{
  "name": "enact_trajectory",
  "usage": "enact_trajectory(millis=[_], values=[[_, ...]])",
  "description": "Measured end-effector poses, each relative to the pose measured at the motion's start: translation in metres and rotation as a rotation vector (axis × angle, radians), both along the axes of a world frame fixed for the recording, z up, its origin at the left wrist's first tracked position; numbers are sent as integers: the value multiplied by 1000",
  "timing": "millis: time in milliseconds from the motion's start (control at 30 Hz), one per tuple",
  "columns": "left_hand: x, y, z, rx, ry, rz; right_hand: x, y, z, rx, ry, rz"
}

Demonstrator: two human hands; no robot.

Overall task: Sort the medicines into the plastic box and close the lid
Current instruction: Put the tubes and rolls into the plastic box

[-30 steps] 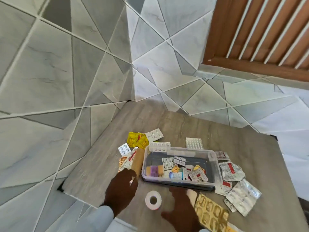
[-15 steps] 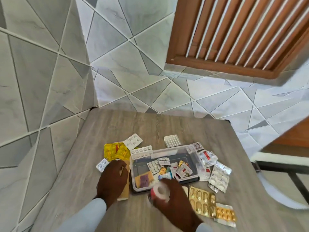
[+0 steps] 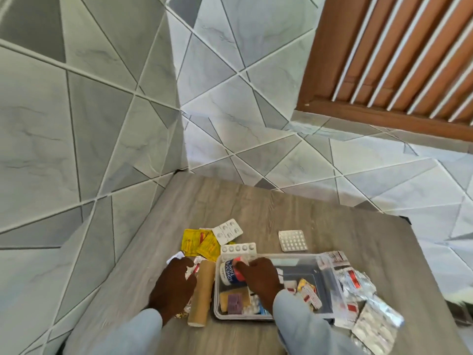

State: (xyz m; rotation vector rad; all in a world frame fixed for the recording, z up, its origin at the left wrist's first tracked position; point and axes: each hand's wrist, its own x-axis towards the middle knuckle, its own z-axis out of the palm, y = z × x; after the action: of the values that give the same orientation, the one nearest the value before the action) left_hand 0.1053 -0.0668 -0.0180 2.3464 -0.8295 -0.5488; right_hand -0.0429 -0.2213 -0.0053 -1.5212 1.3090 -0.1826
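Note:
A clear plastic box (image 3: 323, 278) stands open on the wooden table, holding several blister packs and small cartons. My right hand (image 3: 261, 279) reaches into its left end, fingers closed on a white roll of adhesive tape (image 3: 230, 272). My left hand (image 3: 174, 285) rests left of the box on a red-and-white foil pack (image 3: 193, 265), beside a tan cardboard tube (image 3: 202, 290). Whether it grips the pack is unclear. Yellow sachets (image 3: 202, 243), white blister packs (image 3: 227, 231) and a square pill sheet (image 3: 292, 240) lie behind the box. Silver foil strips (image 3: 368, 311) are piled at its right.
The table (image 3: 256, 206) stands in a corner of grey tiled walls. A wooden slatted shutter (image 3: 399, 60) hangs at upper right. The table's right edge falls off near the foil pile. No lid can be made out.
My right hand picked the tape roll off the table's front edge and carried it into the box's left end. My left hand stayed beside the tube. The view shifted.

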Motion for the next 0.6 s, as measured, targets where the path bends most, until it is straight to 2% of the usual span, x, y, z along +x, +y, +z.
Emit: enact_trajectory(millis=[133,300,433,600], values=[[-6,-9,9,18,-20,43,6,0,-16,-72,150,128],[-9,-13,5,133,75,32,4,-8,-22,-54,245,221],[-11,-22,5,229,58,-28,1,-14,-15,-77,223,220],[-5,-34,-1,256,58,-121,-24,-16,11,-170,144,85]])
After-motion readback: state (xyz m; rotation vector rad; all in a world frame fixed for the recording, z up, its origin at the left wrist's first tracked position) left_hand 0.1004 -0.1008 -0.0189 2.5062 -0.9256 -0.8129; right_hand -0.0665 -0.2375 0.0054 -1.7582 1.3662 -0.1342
